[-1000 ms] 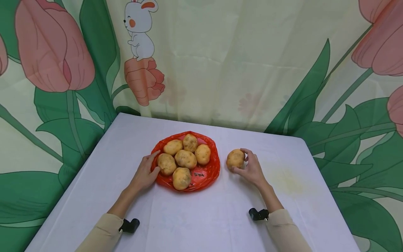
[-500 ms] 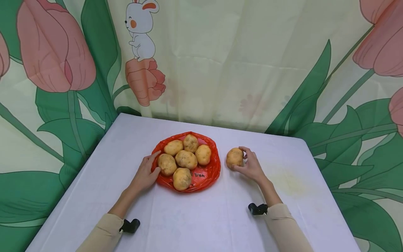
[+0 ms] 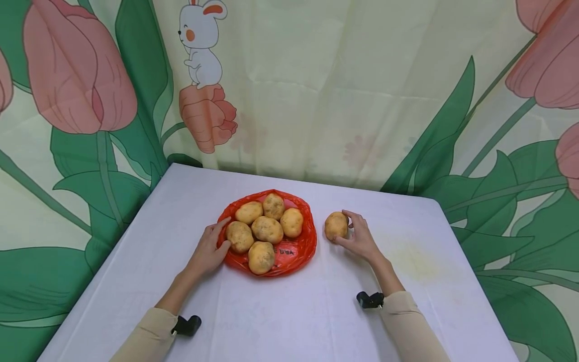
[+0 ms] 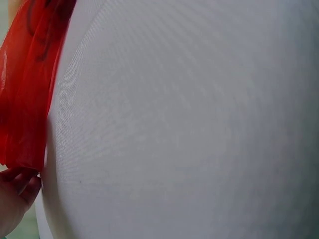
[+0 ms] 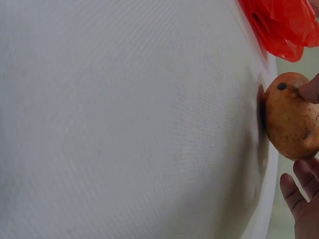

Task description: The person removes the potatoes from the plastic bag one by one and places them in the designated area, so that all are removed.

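Note:
Several potatoes lie in a red plastic bag with its rim folded open into a round shape. My left hand holds the left rim of the bag, thumb and forefinger spread along it. In the left wrist view the fingers curl against the bag's edge. To the right of the bag, my right hand grips a single potato between thumb and fingers. A dark spot marks this potato in the right wrist view, and it sits on or just above the tablecloth.
A white cloth covers the table, with a faint yellowish stain right of my right hand. Behind the table hangs a curtain printed with tulips and a rabbit. Small black cameras sit at both wrists.
My right hand and its potato have shifted slightly left and away from me. The left hand stays at the bag's rim, and the other potatoes have kept their places.

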Tool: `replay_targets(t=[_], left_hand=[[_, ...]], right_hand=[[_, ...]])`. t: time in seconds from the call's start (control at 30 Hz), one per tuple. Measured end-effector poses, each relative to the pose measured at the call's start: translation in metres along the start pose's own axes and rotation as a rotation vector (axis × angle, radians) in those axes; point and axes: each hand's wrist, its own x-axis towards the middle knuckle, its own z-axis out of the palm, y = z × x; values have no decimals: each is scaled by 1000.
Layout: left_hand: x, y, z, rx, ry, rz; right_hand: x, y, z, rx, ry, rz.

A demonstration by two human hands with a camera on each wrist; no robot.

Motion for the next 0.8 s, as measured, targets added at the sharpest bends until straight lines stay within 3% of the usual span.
replay_targets(t=[0.37, 0.8], left_hand=[[0, 0, 0, 1, 5, 4], [-1, 1, 0, 8, 1, -4]], right_hand=[[-5, -1, 1, 19, 67, -44], [-24, -29, 9, 52, 143, -135]])
